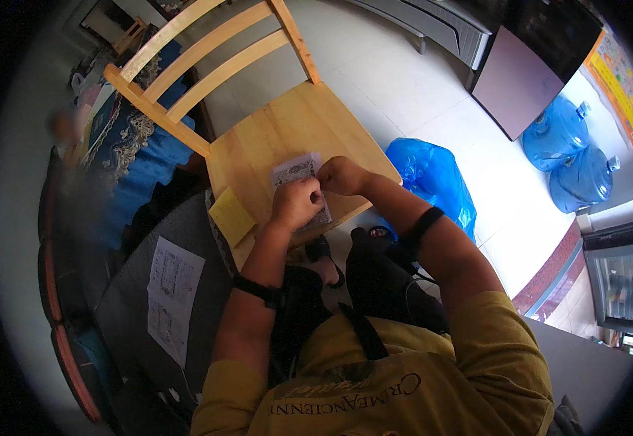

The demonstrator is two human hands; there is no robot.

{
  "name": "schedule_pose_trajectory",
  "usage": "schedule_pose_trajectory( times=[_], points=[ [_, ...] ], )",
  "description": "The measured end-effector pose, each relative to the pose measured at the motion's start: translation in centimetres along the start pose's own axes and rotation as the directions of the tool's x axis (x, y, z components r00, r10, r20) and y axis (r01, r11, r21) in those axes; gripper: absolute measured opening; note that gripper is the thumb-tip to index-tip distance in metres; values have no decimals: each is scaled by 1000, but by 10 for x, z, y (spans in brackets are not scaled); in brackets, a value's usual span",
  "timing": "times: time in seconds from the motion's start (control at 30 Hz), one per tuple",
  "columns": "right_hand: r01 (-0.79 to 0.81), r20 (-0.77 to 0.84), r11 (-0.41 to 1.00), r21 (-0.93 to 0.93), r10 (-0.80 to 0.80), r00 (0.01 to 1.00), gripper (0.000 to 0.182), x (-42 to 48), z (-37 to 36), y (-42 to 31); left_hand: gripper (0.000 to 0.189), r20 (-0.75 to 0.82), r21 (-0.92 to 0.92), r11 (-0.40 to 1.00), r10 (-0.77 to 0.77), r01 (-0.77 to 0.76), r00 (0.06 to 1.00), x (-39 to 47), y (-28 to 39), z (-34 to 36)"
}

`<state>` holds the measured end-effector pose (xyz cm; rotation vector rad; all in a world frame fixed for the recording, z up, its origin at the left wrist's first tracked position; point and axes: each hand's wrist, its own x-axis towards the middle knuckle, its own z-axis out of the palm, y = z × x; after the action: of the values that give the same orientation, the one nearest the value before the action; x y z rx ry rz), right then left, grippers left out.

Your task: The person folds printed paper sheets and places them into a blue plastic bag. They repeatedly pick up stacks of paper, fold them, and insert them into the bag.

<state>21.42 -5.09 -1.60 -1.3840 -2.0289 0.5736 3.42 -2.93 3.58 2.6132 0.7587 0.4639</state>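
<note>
On the seat of a wooden chair (262, 131) lies a small stack of printed paper (296, 168) with dark ornate patterns. My left hand (296, 203) rests over the middle of the paper, its fingers curled. Touching it at the fingertips, my right hand (342, 175) is bent at the paper's right edge, fingers curled too. Whether either hand pinches the paper is hidden by the fingers. A yellow paper pad or folded sheet (232, 217) lies at the seat's left front edge.
A printed sheet (173, 294) lies on the dark seat (126, 310) at left. A blue plastic bag (431, 180) stands on the floor right of the chair. Two large blue water bottles (581, 177) stand near the wall, beside a cabinet (518, 82).
</note>
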Motion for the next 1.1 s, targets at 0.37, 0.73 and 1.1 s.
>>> schedule_pose_trajectory(
  times=[0.37,0.73,1.1],
  points=[
    [-79,53,995,62,76,996,15,4,2,1,11,-33,184,977,114,-107,993,-2,6,3],
    [-147,43,978,147,142,989,19,1,-2,-2,11,32,223,948,224,-226,974,1,7,0],
    [-196,137,943,268,164,977,21,3,-1,3,8,-8,244,911,346,-334,938,-3,-11,9]
  ],
)
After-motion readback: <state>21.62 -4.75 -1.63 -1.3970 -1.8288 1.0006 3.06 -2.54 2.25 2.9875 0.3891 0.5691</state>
